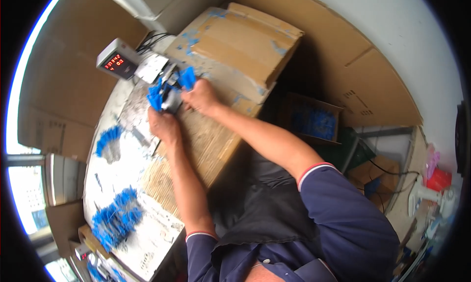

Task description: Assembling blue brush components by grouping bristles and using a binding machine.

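My left hand (165, 126) is closed round the lower end of a fanned bundle of thin blue pieces (155, 96). Pinched in my right hand (201, 96) is a smaller bunch of blue pieces (187, 78), pointing up and away from me. Between the two hands sits a small metal bench device (172, 101), partly covered by the blue pieces and my fingers. The fingertips are blurred, so exact contact with the device cannot be made out. Just beyond stands a grey counter box (117, 59) with a lit red display.
On the white sheet (169, 227) at left lie a fan of blue-ended pieces (109, 142) and a larger heap of them (117, 218). A big cardboard box (240, 41) stands on the wooden bench (208, 154). Below right, an open carton (314, 119) holds blue pieces.
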Motion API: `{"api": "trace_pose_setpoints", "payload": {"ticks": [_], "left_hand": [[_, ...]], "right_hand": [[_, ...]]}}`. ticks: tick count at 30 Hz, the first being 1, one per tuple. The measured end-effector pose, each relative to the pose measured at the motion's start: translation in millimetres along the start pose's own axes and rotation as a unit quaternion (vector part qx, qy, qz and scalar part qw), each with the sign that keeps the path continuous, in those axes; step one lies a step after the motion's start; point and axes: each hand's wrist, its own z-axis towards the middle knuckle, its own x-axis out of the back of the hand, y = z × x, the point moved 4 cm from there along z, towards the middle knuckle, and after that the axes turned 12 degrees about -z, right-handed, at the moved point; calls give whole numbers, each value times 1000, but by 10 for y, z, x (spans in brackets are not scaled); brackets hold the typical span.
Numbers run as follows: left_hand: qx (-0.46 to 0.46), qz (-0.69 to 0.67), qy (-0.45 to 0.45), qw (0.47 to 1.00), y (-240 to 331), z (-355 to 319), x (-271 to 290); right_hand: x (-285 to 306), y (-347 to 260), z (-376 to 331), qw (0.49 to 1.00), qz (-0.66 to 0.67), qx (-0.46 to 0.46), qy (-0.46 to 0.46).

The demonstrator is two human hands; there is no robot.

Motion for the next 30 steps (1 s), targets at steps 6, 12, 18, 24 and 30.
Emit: {"api": "trace_pose_setpoints", "payload": {"ticks": [6,12,18,24,30], "left_hand": [[67,-125,78,987,-97,18,82],[80,-144,82,983,-109,48,119],[75,-128,90,985,-117,67,134],[41,-66,53,995,-116,36,12],[22,-86,6,996,-17,26,18]], "right_hand": [[13,-68,156,997,-51,-21,52],[-106,-93,274,991,-110,-37,73],[-173,-98,279,988,-128,-50,72],[-150,32,294,995,-30,-77,60],[-66,59,191,983,165,-76,11]]}}
